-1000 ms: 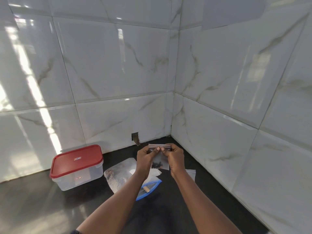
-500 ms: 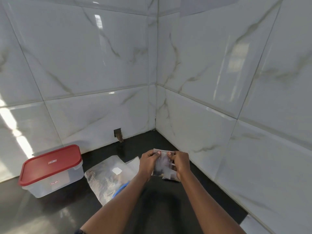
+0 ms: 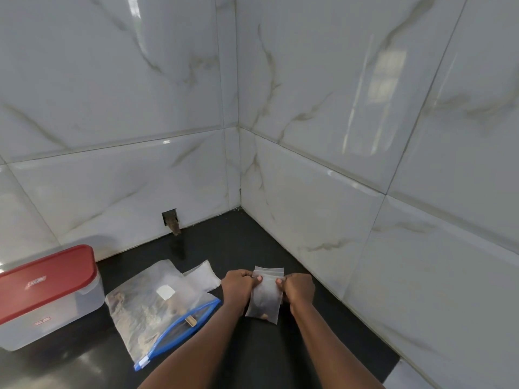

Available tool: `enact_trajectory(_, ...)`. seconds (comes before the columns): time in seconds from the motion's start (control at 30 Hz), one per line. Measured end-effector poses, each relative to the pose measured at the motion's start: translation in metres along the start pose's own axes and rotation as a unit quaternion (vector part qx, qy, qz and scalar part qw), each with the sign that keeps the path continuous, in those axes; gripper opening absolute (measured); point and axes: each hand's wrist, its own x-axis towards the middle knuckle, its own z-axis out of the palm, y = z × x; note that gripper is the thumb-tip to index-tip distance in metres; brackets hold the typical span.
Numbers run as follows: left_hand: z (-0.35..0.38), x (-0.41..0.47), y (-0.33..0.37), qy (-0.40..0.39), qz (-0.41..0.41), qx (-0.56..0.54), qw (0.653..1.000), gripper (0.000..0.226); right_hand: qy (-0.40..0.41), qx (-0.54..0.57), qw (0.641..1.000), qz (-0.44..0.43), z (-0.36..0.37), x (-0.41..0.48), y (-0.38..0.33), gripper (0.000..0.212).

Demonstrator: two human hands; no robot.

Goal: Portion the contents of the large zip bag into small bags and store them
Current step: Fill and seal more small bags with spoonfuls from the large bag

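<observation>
A small clear bag (image 3: 265,297) with a few dark bits at its bottom hangs between my hands above the black counter. My left hand (image 3: 238,286) pinches its top left edge and my right hand (image 3: 299,287) pinches its top right edge. The large zip bag (image 3: 157,310), clear with a blue zip strip, lies flat on the counter to the left of my left forearm, with brownish contents inside. Another small empty bag (image 3: 200,279) lies just behind the large one.
A clear plastic box with a red lid (image 3: 45,284) stands at the left against the wall. White marble tile walls (image 3: 323,220) meet in a corner behind and to the right. A small hole (image 3: 170,219) is cut in the back tile.
The view has swung right and down, so the box and bags sit further left. My hands have kept pinching the small bag's top edge, which now hangs lower and nearer the counter.
</observation>
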Motion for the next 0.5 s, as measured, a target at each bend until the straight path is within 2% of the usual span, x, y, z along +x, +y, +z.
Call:
enact_trajectory(0.17, 0.011, 0.013, -0.004, 0.007, 0.034, 0.076, 0.996, 0.02, 0.001, -0.051, 0.998, -0.032, 0.007, 0.014, 0.0, 0.019)
enact_trajectory(0.33, 0.014, 0.017, -0.007, 0.009, 0.032, 0.116, 0.993, 0.023, 0.015, -0.102, 0.994, -0.046, 0.01, 0.024, 0.003, 0.005)
enact_trajectory(0.5, 0.014, 0.02, -0.004, 0.016, 0.017, 0.084, 0.996, 0.026, 0.037, -0.095, 0.993, -0.055, 0.012, 0.023, 0.004, 0.008)
